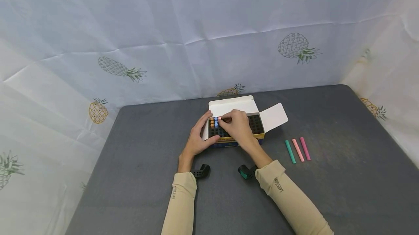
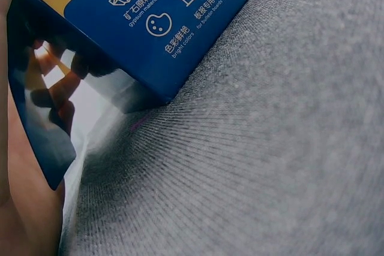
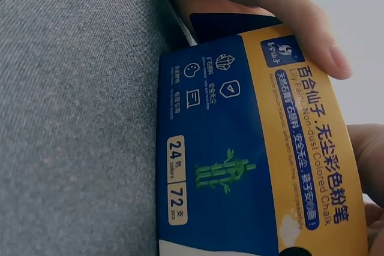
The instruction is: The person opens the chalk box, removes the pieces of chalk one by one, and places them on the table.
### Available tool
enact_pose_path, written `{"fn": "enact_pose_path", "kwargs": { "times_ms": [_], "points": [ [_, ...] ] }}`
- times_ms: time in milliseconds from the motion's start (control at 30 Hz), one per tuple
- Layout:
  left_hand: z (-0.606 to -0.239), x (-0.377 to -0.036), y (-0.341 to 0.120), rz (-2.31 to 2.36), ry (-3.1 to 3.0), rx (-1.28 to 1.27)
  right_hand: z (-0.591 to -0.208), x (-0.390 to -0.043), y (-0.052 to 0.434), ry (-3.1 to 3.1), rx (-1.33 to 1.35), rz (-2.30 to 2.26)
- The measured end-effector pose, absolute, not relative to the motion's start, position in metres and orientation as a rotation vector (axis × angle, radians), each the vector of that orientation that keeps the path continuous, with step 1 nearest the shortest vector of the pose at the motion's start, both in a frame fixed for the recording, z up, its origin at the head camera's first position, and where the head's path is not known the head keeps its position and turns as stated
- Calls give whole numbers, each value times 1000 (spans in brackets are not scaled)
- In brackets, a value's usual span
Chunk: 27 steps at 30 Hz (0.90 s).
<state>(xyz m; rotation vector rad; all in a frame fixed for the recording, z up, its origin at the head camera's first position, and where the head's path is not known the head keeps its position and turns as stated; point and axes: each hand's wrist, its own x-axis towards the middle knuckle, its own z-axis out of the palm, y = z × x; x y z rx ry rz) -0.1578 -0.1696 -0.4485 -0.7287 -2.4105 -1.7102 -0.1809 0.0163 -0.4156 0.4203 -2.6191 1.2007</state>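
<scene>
Hands (image 1: 199, 136) on chalk box (image 1: 242, 140), few sticks (image 1: 215, 121) inside

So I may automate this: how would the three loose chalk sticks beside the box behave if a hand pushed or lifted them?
The green, salmon and pink chalk sticks look round and thin, so probably roll when nudged sideways. Being slender chalk, likely light and snappable. The grey fabric tabletop may damp rolling.

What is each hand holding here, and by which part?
The left hand grips the chalk box by its left end. The right hand pinches a pink chalk stick at its top end.
</scene>
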Motion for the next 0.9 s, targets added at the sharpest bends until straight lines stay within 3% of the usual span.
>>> {"fn": "enact_pose_path", "kwargs": {
  "times_ms": [900],
  "points": [
    [-445,-157,-169,-1685,-2438,-723,-412,-186,14,-2395,485,1306]
  ]
}}
